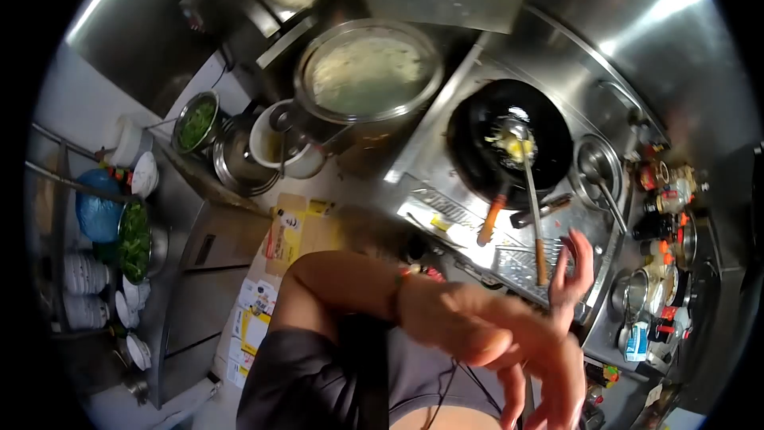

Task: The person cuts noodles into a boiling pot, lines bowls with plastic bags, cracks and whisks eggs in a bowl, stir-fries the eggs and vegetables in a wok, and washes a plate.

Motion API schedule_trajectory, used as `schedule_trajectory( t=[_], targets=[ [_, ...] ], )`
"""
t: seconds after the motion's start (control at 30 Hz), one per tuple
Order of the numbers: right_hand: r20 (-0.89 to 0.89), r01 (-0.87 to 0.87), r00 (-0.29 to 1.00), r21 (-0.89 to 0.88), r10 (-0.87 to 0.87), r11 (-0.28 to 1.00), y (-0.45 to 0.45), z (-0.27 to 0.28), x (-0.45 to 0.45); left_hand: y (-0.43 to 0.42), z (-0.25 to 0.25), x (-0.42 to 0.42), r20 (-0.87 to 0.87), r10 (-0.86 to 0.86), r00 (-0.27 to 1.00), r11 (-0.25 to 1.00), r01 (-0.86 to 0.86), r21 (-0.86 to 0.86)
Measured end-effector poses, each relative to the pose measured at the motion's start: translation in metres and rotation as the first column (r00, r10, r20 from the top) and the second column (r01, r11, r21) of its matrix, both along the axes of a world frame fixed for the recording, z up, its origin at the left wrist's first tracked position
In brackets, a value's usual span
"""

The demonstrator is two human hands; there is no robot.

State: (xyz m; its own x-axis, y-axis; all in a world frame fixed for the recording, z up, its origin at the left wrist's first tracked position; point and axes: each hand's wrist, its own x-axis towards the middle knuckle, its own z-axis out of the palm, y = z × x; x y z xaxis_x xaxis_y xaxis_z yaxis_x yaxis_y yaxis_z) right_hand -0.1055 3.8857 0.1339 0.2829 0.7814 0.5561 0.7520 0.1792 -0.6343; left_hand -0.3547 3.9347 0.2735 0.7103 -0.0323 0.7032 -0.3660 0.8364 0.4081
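Hovering before the wok (471, 123), the half-spread right hand (571, 275) and loosely curled left hand (517, 330) look empty, the stiff, light-looking ladle (532, 191) best gripped by its wooden handle (540, 259).

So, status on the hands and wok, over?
Left hand apparently empty; right hand open near ladle. Wok holding yellowish food. In the way: ladle inside.

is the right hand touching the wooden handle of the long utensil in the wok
Apart: the head view shows a narrow gap between the right hand and the wooden handle.
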Motion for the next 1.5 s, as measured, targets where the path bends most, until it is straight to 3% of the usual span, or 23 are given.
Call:
schedule_trajectory(
  t=[0.1,0.2,0.23,0.33,0.43,0.53,0.6,0.67,0.77,0.87,0.97,1.07,1.1,1.13,1.17,1.2,1.23,1.27,1.33,1.37,1.43,1.47,1.5],
  targets=[
    [0.158,-0.226,0.961,-0.017,0.226,0.974,0.083,0.011,-0.108,-0.008,-0.004,-0.059,0.414,0.416,0.81,0.909,-0.375,-0.179],
    [0.318,-0.454,0.84,-0.035,0.441,0.89,0.153,0.039,-0.201,0.002,0.011,-0.121,0.39,0.588,0.708,0.806,-0.479,-0.347],
    [0.34,-0.491,0.815,-0.025,0.469,0.871,0.176,0.046,-0.221,0.011,0.012,-0.14,0.404,0.597,0.694,0.803,-0.52,-0.293],
    [0.437,-0.538,0.763,0.02,0.476,0.843,0.245,0.071,-0.27,0.037,0.012,-0.223,0.038,0.457,0.888,0.881,-0.447,-0.154],
    [0.582,-0.511,0.713,0.05,0.391,0.858,0.33,0.092,-0.283,0.059,-0.035,-0.246,-0.054,0.67,0.74,0.728,-0.669,-0.148],
    [0.706,-0.369,0.687,0.135,0.172,0.919,0.438,0.11,-0.263,0.061,-0.08,-0.287,-0.399,0.742,0.539,0.514,-0.839,-0.18],
    [0.692,-0.226,0.722,0.222,0.01,0.949,0.508,0.121,-0.244,0.056,-0.109,-0.314,-0.656,0.691,0.304,0.322,-0.942,-0.098],
    [0.743,0.084,0.656,0.108,-0.136,0.991,0.56,0.121,-0.223,0.044,-0.133,-0.333,-0.881,0.472,0.008,0.076,-0.997,0.032],
    [0.743,0.371,0.65,-0.126,-0.16,0.92,0.622,0.106,-0.204,0.025,-0.189,-0.364,-0.982,0.184,-0.05,-0.154,-0.988,0.022],
    [0.846,0.085,0.522,0.07,-0.104,0.994,0.692,0.101,-0.171,0.036,-0.205,-0.371,-0.987,-0.162,0.0,-0.463,-0.883,0.076],
    [0.82,0.011,0.564,0.114,-0.1,0.993,0.731,0.09,-0.147,0.065,-0.225,-0.379,-0.961,-0.273,0.052,-0.455,-0.887,0.081],
    [0.606,0.339,0.771,-0.13,-0.196,0.932,0.725,0.124,-0.21,0.107,-0.224,-0.389,-0.949,-0.314,0.013,-0.397,-0.91,0.118],
    [0.52,0.415,0.815,-0.218,-0.254,0.883,0.728,0.127,-0.218,0.1,-0.247,-0.409,-0.962,-0.253,-0.098,-0.313,-0.933,0.178],
    [0.521,0.425,0.813,-0.221,-0.262,0.878,0.747,0.121,-0.205,0.108,-0.239,-0.417,-0.967,-0.221,-0.13,-0.297,-0.935,0.194],
    [0.741,0.53,0.631,-0.198,-0.228,0.824,0.782,0.111,-0.179,0.113,-0.228,-0.422,-0.948,-0.259,-0.183,-0.327,-0.907,0.264],
    [0.724,0.539,0.641,-0.188,-0.255,0.821,0.783,0.109,-0.184,0.115,-0.223,-0.426,-0.926,-0.299,-0.232,-0.359,-0.871,0.334],
    [0.67,0.537,0.676,-0.161,-0.308,0.828,0.78,0.105,-0.19,0.106,-0.227,-0.439,-0.981,-0.146,-0.129,-0.425,-0.887,0.18],
    [0.603,0.535,0.71,-0.127,-0.363,0.835,0.773,0.096,-0.198,0.097,-0.227,-0.442,-0.983,-0.162,-0.092,-0.503,-0.849,0.162],
    [0.494,0.52,0.747,-0.017,-0.445,0.854,0.756,0.092,-0.221,0.077,-0.229,-0.444,-0.966,-0.234,-0.107,-0.543,-0.81,0.221],
    [0.441,0.504,0.763,0.05,-0.472,0.862,0.743,0.089,-0.23,0.069,-0.237,-0.439,-0.914,-0.28,-0.294,-0.463,-0.793,0.396],
    [0.35,0.416,0.814,0.205,-0.463,0.886,0.712,0.075,-0.237,0.059,-0.235,-0.429,-0.928,-0.339,-0.156,-0.562,-0.757,0.333],
    [0.359,0.273,0.826,0.421,-0.435,0.865,0.719,0.037,-0.219,0.047,-0.249,-0.429,-0.902,-0.353,-0.251,-0.476,-0.781,0.404],
    [0.359,0.291,0.816,0.423,-0.453,0.858,0.684,0.009,-0.231,0.035,-0.264,-0.429,-0.867,-0.359,-0.346,-0.387,-0.79,0.476]
  ],
)
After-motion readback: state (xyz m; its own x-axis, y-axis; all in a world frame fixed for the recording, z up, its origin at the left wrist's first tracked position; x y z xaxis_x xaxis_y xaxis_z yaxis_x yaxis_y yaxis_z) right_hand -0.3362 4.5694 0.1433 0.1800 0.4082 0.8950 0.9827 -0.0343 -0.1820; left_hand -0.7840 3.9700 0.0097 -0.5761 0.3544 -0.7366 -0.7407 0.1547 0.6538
